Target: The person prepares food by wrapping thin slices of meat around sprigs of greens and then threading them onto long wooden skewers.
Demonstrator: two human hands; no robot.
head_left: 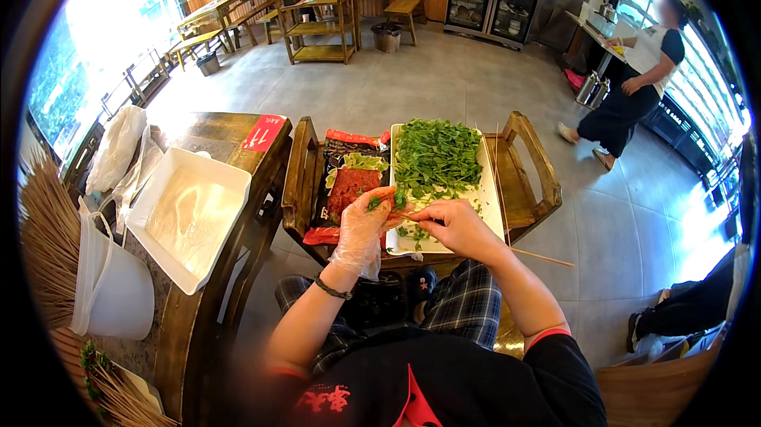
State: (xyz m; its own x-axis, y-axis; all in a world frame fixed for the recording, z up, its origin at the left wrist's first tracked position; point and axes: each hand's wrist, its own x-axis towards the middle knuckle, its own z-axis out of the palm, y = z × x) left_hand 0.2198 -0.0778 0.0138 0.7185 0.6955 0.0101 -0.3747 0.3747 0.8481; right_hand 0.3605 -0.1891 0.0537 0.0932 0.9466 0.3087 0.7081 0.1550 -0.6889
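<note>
My left hand (358, 230), in a clear plastic glove, is closed around a slice of raw red meat with green herb leaves in it. Beside it my right hand (453, 225) is bare and pinches a thin wooden skewer (408, 214) that meets the meat at the left fingertips. Beneath my hands stands a white tray (485, 189) heaped with chopped green herbs (436, 153). Left of that tray, raw red meat (353, 189) lies on a black and red package, with pale green leaves (365, 161) at its far end.
A wooden bench-like stand (523, 169) carries the trays; skewers (543, 256) stick out at its right. On the left table (214, 130) are a white tray (190, 213), a bucket (119, 292) and bundled sticks (51, 229). One person (642, 70) stands right; another sits far back.
</note>
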